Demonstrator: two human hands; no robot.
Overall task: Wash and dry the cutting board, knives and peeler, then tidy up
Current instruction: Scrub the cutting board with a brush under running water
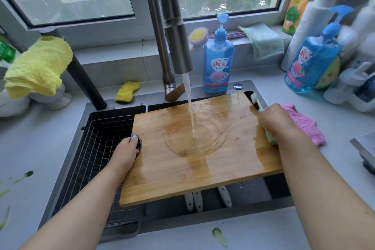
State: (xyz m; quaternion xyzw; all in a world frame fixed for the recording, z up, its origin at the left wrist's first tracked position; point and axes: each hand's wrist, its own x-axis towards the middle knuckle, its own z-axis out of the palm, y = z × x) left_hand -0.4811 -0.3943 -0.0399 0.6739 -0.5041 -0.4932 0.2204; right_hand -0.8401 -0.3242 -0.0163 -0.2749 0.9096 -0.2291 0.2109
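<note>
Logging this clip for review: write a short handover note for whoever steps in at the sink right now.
Left hand grips the cutting board by its handle hole.
Right hand holds a small brush at the board's right edge.
The board lies across the sink with the faucet running on it.
White handles, probably the knives, show under the board; peeler not seen.
Done: board wetted.
Left: scrub, rinse, wash knives and peeler, dry, tidy.

Along the back edge of your counter (263,91) stands a blue soap bottle (218,61), with a yellow sponge (126,91) further left. At the right edge you have a pink cloth (304,124); a second blue bottle (313,63) crowds the back right corner. A yellow towel (38,67) hangs at the left.
</note>
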